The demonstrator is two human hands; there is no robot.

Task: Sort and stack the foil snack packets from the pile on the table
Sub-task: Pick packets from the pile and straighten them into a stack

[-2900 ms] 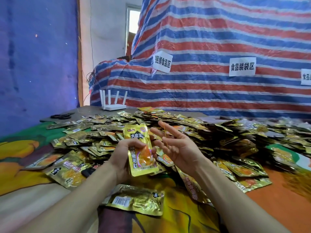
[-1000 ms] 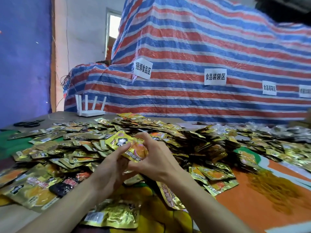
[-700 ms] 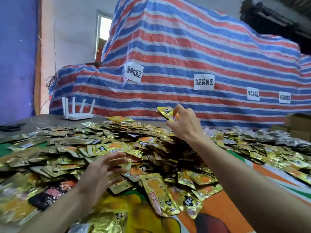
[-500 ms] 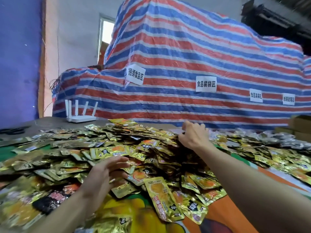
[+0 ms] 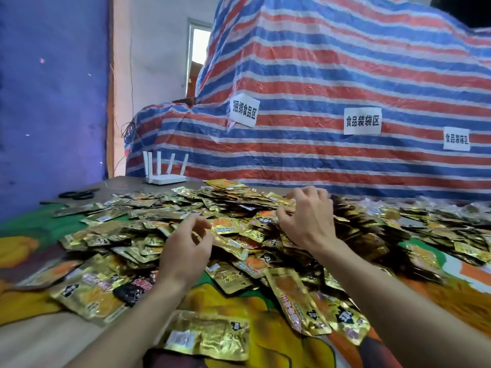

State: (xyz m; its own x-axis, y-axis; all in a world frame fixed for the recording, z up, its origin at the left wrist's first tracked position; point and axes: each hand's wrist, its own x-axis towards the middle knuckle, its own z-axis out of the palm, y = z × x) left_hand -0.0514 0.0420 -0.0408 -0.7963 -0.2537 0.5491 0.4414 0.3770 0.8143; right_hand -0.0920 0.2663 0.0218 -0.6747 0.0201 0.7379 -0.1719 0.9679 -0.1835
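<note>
Fingers, left hand: loosely curled, gap to thumb, holding nothing, over near side of pile.
Fingers, right hand: curled onto pile's top; grip unclear.
Packets: heaped in pile on table.
Router: behind pile.

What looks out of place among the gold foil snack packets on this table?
One black packet with red print lies at the near left edge of the pile of gold foil packets, beside the left forearm. Its colour differs from the gold ones around it.
</note>
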